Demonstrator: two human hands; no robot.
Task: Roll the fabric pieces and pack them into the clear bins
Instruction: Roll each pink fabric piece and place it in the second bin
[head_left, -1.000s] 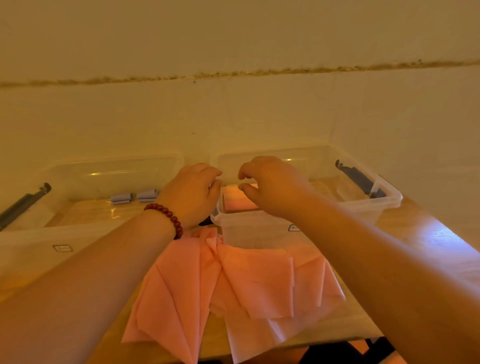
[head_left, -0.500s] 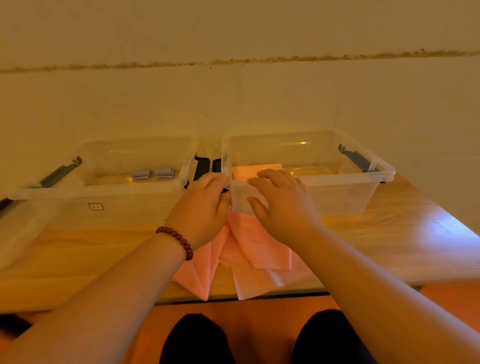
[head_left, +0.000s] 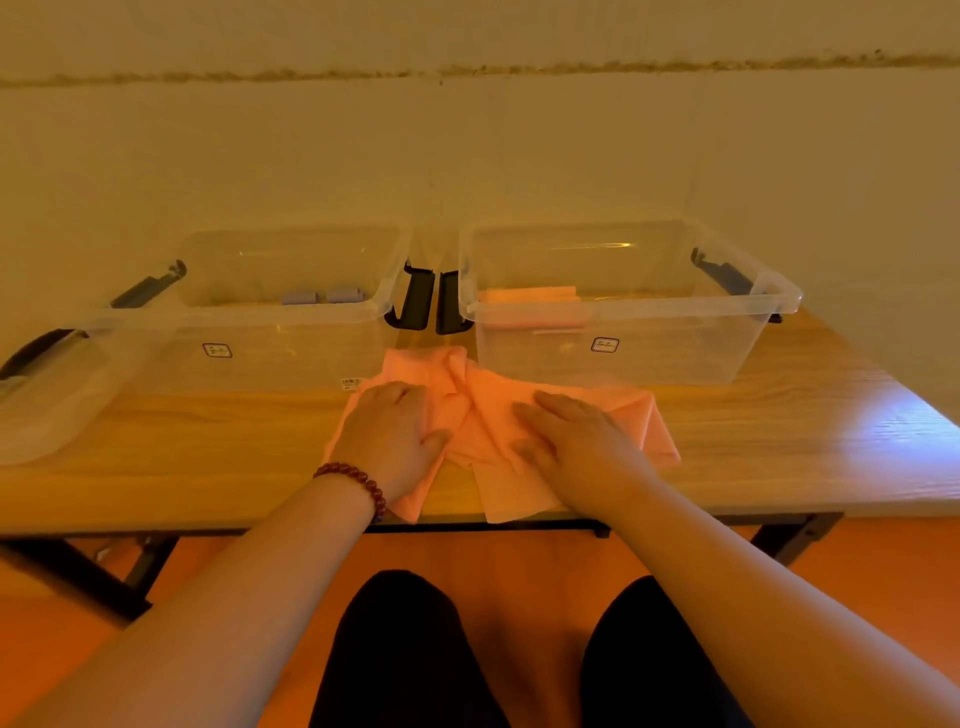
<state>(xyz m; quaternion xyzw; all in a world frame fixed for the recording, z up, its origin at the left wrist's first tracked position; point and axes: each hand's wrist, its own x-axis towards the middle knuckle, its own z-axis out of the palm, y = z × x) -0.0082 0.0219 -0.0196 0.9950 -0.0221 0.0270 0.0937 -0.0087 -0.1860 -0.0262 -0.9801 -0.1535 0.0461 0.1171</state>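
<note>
The left hand (head_left: 392, 436) and right hand (head_left: 571, 447) lie flat, fingers straight, on the pink fabric (head_left: 480, 415) on the surface (head_left: 779, 441). From it, the left bin (head_left: 291, 312) stands at eleven o'clock and the right bin (head_left: 649, 364) at one, with a pink piece (head_left: 530, 299) inside.

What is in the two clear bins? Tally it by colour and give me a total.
grey rolls, in the left bin: 2
pink fabric piece, in the right bin: 1 visible
Total: 3
</note>
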